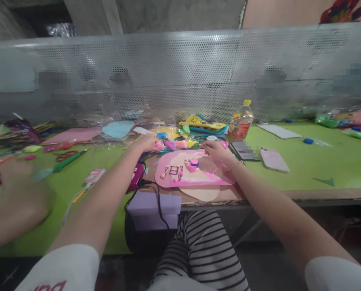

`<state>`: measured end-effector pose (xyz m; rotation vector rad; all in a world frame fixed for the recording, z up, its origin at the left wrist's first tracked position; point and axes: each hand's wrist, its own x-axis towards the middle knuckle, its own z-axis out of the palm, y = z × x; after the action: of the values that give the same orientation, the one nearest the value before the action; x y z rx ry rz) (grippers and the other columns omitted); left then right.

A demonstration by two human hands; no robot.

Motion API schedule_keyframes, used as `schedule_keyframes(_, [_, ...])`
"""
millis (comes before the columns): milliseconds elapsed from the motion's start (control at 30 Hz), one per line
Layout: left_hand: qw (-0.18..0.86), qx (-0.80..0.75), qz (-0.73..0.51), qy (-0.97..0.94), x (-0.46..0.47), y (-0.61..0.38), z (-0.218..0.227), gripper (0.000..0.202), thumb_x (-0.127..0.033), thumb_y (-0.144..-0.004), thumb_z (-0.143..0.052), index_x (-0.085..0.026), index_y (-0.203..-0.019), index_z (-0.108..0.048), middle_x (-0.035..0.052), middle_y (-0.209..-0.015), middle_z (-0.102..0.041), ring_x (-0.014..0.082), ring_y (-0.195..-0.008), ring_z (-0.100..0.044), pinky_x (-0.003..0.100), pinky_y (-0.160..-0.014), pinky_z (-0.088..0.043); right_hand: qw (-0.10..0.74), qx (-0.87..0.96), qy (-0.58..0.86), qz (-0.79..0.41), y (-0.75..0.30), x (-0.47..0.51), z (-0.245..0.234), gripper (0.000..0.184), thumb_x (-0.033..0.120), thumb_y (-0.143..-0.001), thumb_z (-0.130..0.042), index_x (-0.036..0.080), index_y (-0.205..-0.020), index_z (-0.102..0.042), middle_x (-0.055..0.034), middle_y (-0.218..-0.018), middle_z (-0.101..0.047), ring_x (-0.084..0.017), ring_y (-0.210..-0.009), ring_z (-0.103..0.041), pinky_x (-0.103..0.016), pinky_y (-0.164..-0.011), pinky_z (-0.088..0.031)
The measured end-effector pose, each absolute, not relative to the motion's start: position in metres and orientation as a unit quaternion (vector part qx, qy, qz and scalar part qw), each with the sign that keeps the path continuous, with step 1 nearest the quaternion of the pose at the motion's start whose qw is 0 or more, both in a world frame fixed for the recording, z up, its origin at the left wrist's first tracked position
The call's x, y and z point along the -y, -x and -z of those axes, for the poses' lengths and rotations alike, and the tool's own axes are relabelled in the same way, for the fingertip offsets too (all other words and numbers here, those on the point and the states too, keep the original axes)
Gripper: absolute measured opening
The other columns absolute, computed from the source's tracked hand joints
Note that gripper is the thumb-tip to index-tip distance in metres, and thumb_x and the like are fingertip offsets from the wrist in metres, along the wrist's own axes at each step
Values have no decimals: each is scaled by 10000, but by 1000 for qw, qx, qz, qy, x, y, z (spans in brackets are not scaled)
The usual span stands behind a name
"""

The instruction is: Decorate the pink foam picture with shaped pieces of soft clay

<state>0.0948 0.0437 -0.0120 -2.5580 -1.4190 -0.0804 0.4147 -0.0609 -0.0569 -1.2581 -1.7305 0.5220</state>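
1. The left hand [148,143] reached to the small packets of coloured clay [170,144], beside a pink one; whether its fingers were wide, narrow or holding anything, I could not tell.
2. The right hand [215,151] was over the far edge of the pink board [168,159], its fingers bent; a grip could not be made out.
3. The board lay on the desk [304,153] in front of the person, bearing a pink-and-blue figure [193,164] and a squarish pink ornament [173,171].
4. A bottle [240,121] stood beyond the right hand.
5. At far left, a co-worker's arm [17,194] was blurred.
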Motion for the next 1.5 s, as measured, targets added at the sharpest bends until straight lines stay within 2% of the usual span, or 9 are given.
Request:
schedule_keyframes(200, [91, 487, 52, 867, -41, -101, 5, 163, -316, -780, -489, -218, -816, -614, 48, -908, -657, 207, -871, -585, 269, -739, -406, 424, 732, 504, -175, -419, 59, 57, 271, 155, -721, -431, 172, -847, -671, 18, -612, -571, -114, -548, -485, -212, -495, -331])
schedule_keyframes(400, [51, 500, 79, 861, -42, -109, 15, 365, -340, -705, -599, -173, -1029, -591, 89, -1000, -670, 235, -882, -607, 258, -707, -420, 408, 751, 495, -157, -419, 59, 58, 279, 149, -730, -431, 159, -846, -684, 7, -635, -602, -114, -550, -497, -221, -515, -349])
schedule_keyframes(600, [37, 498, 156, 852, -31, -113, 10, 302, -327, -750, -543, -147, -975, -633, 105, -936, -671, 280, -919, -602, 313, -772, -431, 417, 758, 480, -144, -419, 59, 59, 260, 142, -763, -444, 161, -856, -687, -3, -653, -607, -124, -587, -522, -229, -552, -387])
schedule_keyframes(700, [30, 466, 221, 856, -10, -132, -6, 433, -332, -769, -547, -137, -1156, -563, 130, -1103, -622, 285, -1064, -546, 341, -877, -404, 443, 763, 450, -139, -417, 58, 57, 271, 180, -813, -462, 169, -978, -675, -41, -793, -638, -153, -709, -569, -269, -647, -447])
schedule_keyframes(767, [2, 427, 242, 871, 7, -153, -13, 489, -305, -760, -566, -152, -1221, -509, 104, -1128, -609, 246, -1042, -557, 318, -877, -412, 464, 768, 420, -139, -414, 59, 54, 291, 223, -845, -472, 190, -1075, -647, -72, -967, -627, -175, -857, -580, -300, -734, -477])
schedule_keyframes(867, [-55, 369, 248, 894, 31, -183, -10, 416, -305, -783, -549, -181, -1179, -514, 61, -1031, -628, 206, -912, -594, 302, -790, -453, 482, 774, 381, -153, -411, 62, 52, 294, 273, -870, -473, 217, -1118, -620, -84, -1098, -576, -183, -945, -566, -307, -748, -510])
schedule_keyframes(1033, [-123, 309, 281, 900, 49, -200, 14, 388, -227, -793, -529, -173, -1169, -453, 105, -1186, -560, 221, -1119, -529, 352, -940, -412, 476, 775, 364, -201, -405, 66, 52, 232, 286, -874, -478, 192, -1026, -625, -54, -934, -620, -151, -783, -578, -289, -651, -536])
schedule_keyframes(1200, [-204, 298, 286, 888, 42, -193, 32, 452, -358, -805, -570, -187, -1193, -412, 110, -1124, -598, 233, -1083, -572, 369, -886, -459, 477, 759, 364, -255, -400, 65, 53, 188, 277, -836, -512, 188, -956, -627, -40, -916, -623, -117, -696, -574, -263, -611, -538])
schedule_keyframes(1500, [-270, 273, 261, 886, 38, -196, 28, 374, -458, -778, -567, -124, -944, -603, 89, -985, -632, 239, -955, -587, 353, -861, -447, 467, 728, 377, -332, -403, 72, 49, 208, 308, -758, -608, 170, -903, -664, -31, -885, -623, -79, -617, -544, -249, -594, -514])
